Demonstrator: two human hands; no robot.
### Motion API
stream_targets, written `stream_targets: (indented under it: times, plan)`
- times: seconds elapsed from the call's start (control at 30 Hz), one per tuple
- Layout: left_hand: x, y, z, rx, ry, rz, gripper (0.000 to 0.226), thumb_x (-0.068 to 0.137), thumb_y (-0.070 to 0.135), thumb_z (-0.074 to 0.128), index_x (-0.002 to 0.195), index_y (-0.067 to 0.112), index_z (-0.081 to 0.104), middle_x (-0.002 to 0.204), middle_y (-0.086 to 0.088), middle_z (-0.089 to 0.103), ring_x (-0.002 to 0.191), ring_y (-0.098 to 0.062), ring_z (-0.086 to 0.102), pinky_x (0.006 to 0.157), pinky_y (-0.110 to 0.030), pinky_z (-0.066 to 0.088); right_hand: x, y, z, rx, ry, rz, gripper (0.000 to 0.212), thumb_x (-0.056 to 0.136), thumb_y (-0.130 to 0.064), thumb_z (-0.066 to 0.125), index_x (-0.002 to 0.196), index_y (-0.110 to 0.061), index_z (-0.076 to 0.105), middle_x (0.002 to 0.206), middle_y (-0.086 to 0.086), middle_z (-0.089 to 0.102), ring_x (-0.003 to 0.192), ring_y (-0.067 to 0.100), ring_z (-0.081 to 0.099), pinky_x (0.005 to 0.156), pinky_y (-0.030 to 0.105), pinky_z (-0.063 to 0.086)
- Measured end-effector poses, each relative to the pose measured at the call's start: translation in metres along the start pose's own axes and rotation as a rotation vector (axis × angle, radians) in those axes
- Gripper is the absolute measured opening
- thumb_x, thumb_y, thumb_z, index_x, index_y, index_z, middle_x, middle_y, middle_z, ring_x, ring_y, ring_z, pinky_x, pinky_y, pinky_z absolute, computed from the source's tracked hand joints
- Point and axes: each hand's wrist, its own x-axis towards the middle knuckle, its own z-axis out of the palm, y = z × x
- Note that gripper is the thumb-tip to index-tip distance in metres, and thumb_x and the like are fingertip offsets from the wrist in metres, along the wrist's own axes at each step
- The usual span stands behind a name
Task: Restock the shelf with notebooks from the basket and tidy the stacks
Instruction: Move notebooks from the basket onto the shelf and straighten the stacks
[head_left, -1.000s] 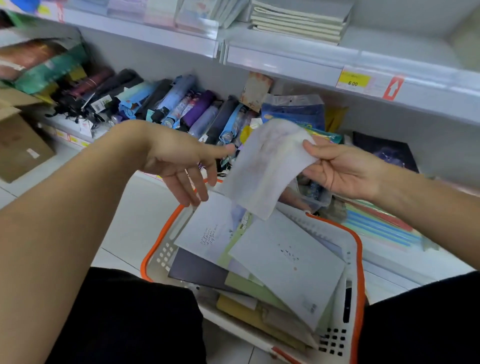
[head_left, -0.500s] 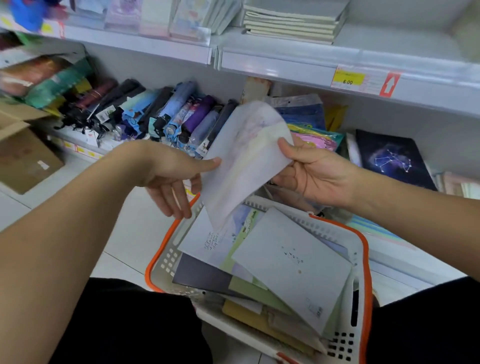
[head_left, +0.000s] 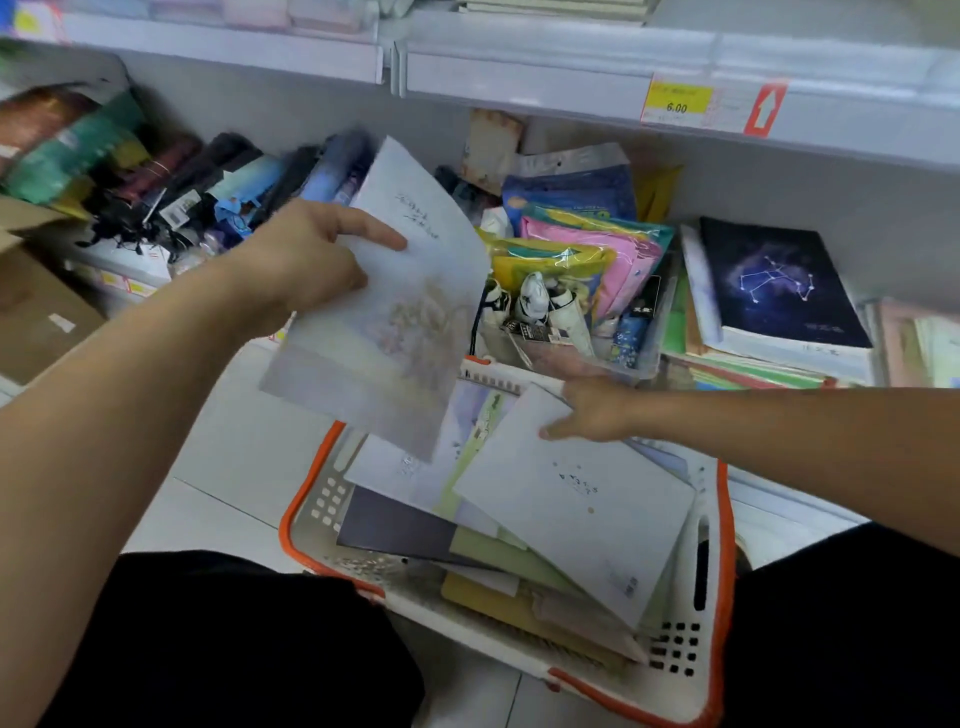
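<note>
One left hand, clamped on one pale notebook held above the basket. One right hand, fingers closing on one white notebook topping the basket's pile. One starry notebook shelved.

Single head-worn wide-angle view, no second camera. Faces forward and down, close above the orange-rimmed white plastic basket. Grey metal shelf spans the top.

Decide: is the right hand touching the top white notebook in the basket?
Touching. The head view shows the right hand with its fingers resting on the upper corner of the white notebook.
</note>
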Motion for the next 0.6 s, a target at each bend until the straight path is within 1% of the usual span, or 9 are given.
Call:
stream_targets:
  times: [0.07,0.1,0.17,0.2,0.27,0.37,0.47,0.53,0.6]
  plan:
    - [0.0,0.003,-0.002,0.094,0.005,-0.007,0.048,0.09,-0.008,0.049,0.11,0.03,0.071,0.105,-0.003,0.065,0.072,-0.017,0.062,0.056,-0.02,0.056,0.004,0.017,0.022,-0.069,0.018,0.12,0.095,0.066,-0.068,0.077,0.131,-0.006,0.045,0.13,0.009,0.054,0.11,0.024,0.057,0.087,0.032,0.051]
    - [0.0,0.002,-0.005,0.09,-0.002,-0.015,0.048,0.09,-0.008,0.05,0.109,0.03,0.071,0.106,-0.004,0.067,0.073,-0.018,0.064,0.055,-0.019,0.056,0.003,0.023,0.032,-0.042,0.007,0.157,0.108,0.063,-0.066,0.081,0.14,-0.004,0.037,0.133,0.009,0.051,0.115,0.025,0.055,0.094,0.033,0.05]
    - [0.0,-0.002,-0.009,0.032,-0.018,-0.048,0.046,0.089,-0.008,0.052,0.101,0.032,0.071,0.107,-0.008,0.07,0.079,-0.024,0.068,0.063,-0.028,0.061,0.004,0.028,0.052,0.002,0.033,0.164,0.124,0.062,-0.06,0.084,0.15,-0.001,0.018,0.144,0.012,0.04,0.131,0.03,0.045,0.106,0.034,0.042]
    - [-0.001,-0.003,-0.009,0.015,-0.008,-0.055,0.044,0.088,-0.007,0.054,0.101,0.031,0.071,0.107,-0.01,0.07,0.081,-0.026,0.068,0.067,-0.034,0.062,0.004,0.028,0.06,0.007,0.06,0.158,0.129,0.062,-0.059,0.085,0.152,-0.002,0.011,0.149,0.014,0.031,0.138,0.032,0.036,0.111,0.035,0.037]
    - [-0.002,-0.003,-0.008,0.045,0.038,-0.022,0.036,0.085,-0.001,0.067,0.106,0.027,0.071,0.107,-0.01,0.069,0.079,-0.023,0.065,0.072,-0.031,0.057,0.004,0.03,0.069,-0.01,0.092,0.181,0.134,0.059,-0.061,0.086,0.152,-0.003,0.008,0.149,0.015,0.024,0.143,0.035,0.024,0.114,0.04,0.032]
    - [-0.006,0.002,-0.008,0.122,0.106,0.025,0.041,0.075,0.013,0.082,0.112,0.027,0.071,0.108,-0.005,0.067,0.082,-0.018,0.062,0.068,-0.023,0.049,0.006,0.04,0.068,-0.005,0.076,0.206,0.136,0.054,-0.065,0.086,0.152,-0.004,0.014,0.155,0.014,0.025,0.144,0.033,0.026,0.115,0.039,0.032]
    - [-0.007,0.002,-0.008,0.169,0.076,0.061,0.037,0.082,0.008,0.075,0.11,0.031,0.071,0.116,0.002,0.061,0.09,-0.016,0.06,0.068,-0.019,0.045,0.013,0.051,0.061,0.043,0.026,0.187,0.125,0.048,-0.063,0.089,0.145,-0.01,0.032,0.146,0.009,0.043,0.132,0.029,0.044,0.107,0.039,0.042]
    - [-0.006,0.001,-0.008,0.191,0.027,0.041,0.037,0.086,0.004,0.069,0.108,0.034,0.071,0.117,0.005,0.059,0.085,-0.011,0.06,0.064,-0.015,0.044,0.019,0.058,0.055,0.096,0.021,0.137,0.098,0.05,-0.056,0.092,0.129,-0.015,0.052,0.13,0.005,0.06,0.113,0.023,0.058,0.096,0.035,0.05]
    - [-0.006,-0.002,-0.01,0.222,0.007,-0.015,0.039,0.088,0.004,0.066,0.112,0.034,0.07,0.119,0.0,0.06,0.084,-0.015,0.063,0.068,-0.02,0.048,0.021,0.059,0.047,0.095,0.027,0.074,0.067,0.062,-0.046,0.091,0.113,-0.014,0.064,0.115,0.005,0.068,0.1,0.021,0.064,0.088,0.034,0.053]
